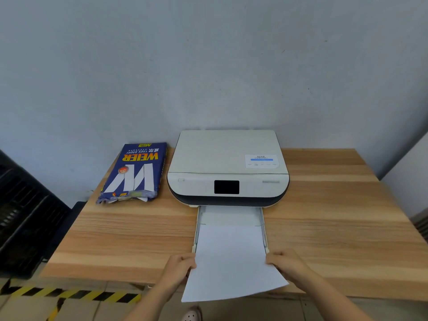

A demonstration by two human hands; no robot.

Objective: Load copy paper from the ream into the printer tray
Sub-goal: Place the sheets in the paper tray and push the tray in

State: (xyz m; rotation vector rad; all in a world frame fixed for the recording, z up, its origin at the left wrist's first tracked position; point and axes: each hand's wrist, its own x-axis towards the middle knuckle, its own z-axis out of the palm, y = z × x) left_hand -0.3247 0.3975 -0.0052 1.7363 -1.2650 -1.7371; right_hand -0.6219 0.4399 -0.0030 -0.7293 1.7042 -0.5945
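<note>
Head view shows, at lower centre, the left hand (179, 265) and right hand (286, 262) pinching the side edges of the paper (231, 258), apparently to keep it square, its front end in the tray (265, 237) below the printer (228, 167), ream (136, 172) at left.

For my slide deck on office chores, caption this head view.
Both hands slide white copy paper into the printer's pulled-out tray, opened ream alongside.

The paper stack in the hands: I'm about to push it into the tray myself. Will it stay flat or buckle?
The paper stack looks thin and probably floppy: its near edge hangs past the table edge. Gripped at both sides by the left hand and right hand, it likely buckles if pushed fast into the tray.
</note>
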